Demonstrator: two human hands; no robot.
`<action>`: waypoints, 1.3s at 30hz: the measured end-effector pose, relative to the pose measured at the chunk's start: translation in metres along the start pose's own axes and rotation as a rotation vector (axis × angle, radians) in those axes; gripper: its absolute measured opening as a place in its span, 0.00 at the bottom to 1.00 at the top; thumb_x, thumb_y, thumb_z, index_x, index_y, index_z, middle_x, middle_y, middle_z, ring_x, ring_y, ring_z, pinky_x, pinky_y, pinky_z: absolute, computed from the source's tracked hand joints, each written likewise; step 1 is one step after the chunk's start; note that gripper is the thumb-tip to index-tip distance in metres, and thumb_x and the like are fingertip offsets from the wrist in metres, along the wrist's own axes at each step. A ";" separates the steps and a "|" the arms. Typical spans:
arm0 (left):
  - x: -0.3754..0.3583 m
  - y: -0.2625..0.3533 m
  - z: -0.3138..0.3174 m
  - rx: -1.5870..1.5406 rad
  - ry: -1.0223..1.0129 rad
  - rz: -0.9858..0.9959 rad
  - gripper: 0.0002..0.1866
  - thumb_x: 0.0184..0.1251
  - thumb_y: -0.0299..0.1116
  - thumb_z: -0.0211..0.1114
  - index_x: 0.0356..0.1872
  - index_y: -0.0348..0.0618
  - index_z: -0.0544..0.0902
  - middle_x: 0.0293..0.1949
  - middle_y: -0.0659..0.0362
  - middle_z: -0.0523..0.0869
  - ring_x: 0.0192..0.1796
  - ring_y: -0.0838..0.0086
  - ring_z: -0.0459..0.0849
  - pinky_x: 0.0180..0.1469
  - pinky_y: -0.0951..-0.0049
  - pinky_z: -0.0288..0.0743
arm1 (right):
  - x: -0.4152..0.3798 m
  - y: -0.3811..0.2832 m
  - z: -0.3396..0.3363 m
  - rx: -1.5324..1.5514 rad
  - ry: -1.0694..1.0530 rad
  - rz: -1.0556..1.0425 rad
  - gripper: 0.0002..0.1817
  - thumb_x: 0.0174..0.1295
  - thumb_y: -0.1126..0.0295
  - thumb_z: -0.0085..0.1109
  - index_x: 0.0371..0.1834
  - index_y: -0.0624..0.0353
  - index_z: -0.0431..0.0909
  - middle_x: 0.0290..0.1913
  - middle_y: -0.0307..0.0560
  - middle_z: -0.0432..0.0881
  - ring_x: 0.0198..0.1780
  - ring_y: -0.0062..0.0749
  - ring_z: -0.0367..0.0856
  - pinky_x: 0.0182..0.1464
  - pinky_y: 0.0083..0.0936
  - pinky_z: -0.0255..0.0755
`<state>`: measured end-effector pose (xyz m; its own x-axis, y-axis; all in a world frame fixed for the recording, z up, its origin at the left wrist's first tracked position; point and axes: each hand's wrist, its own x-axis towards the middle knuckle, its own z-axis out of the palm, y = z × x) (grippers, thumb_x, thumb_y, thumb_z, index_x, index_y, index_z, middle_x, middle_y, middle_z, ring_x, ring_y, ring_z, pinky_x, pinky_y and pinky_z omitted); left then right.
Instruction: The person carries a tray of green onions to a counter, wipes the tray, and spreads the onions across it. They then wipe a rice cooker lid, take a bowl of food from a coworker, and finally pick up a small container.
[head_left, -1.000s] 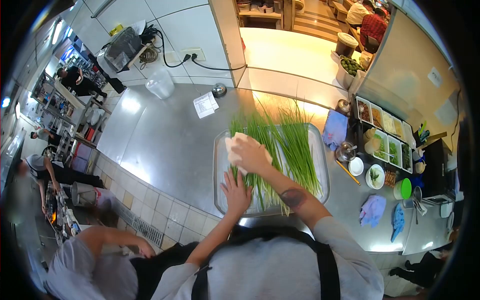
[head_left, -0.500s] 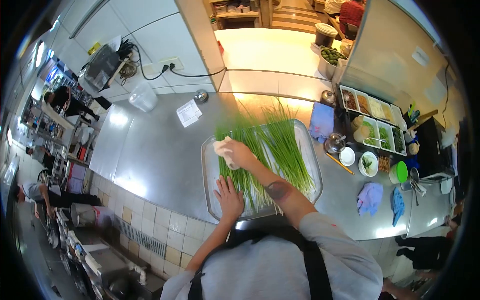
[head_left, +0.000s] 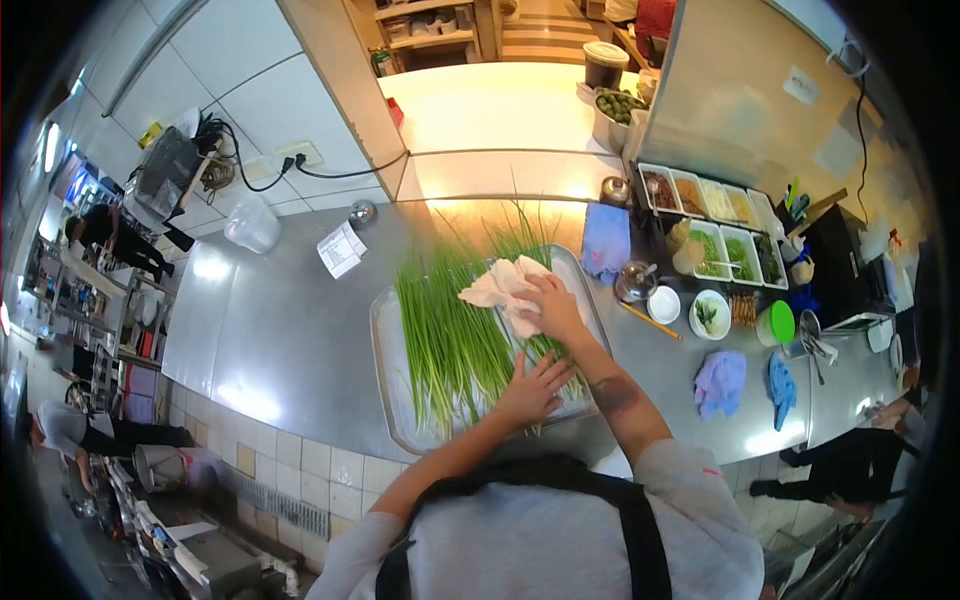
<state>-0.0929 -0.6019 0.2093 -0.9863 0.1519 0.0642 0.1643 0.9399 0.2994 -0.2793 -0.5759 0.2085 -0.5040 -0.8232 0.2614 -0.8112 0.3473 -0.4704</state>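
A metal tray (head_left: 384, 372) on the steel counter holds long, thin scallions (head_left: 450, 340), laid side by side with their green tips toward the back. My right hand (head_left: 553, 308) grips a crumpled whitish cloth (head_left: 503, 287) and presses it on the scallions at the tray's right half. Closer to my body, my left hand (head_left: 533, 390) lies over the lower stalks on the same side, its fingers spread. Part of the right-hand bunch is hidden under the cloth and my hands.
Right of the tray are a folded blue cloth (head_left: 606, 242), a metal pot (head_left: 635, 281), a pencil (head_left: 652, 322), small bowls (head_left: 709, 314) and garnish containers (head_left: 738, 258). A paper slip (head_left: 341, 250) and plastic tub (head_left: 252, 224) sit at left. Other people stand at both sides.
Both hands have moved right, from the left bunch of scallions to the right one. The cloth has gone along in my right hand and is spread wider. The camera view has shifted.
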 end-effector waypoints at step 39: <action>-0.067 -0.079 -0.010 -0.110 0.130 0.191 0.29 0.50 0.33 0.65 0.57 0.41 0.72 0.62 0.49 0.71 0.68 0.50 0.65 0.67 0.34 0.51 | -0.110 -0.113 0.028 -0.105 0.310 0.506 0.28 0.52 0.67 0.62 0.61 0.43 0.75 0.64 0.48 0.71 0.63 0.49 0.69 0.55 0.49 0.71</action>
<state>-0.0396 -0.6898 0.1910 -0.9282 0.2759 0.2496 0.3549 0.8580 0.3712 -0.1242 -0.5375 0.2095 -0.8851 -0.3803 0.2682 -0.4653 0.7168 -0.5193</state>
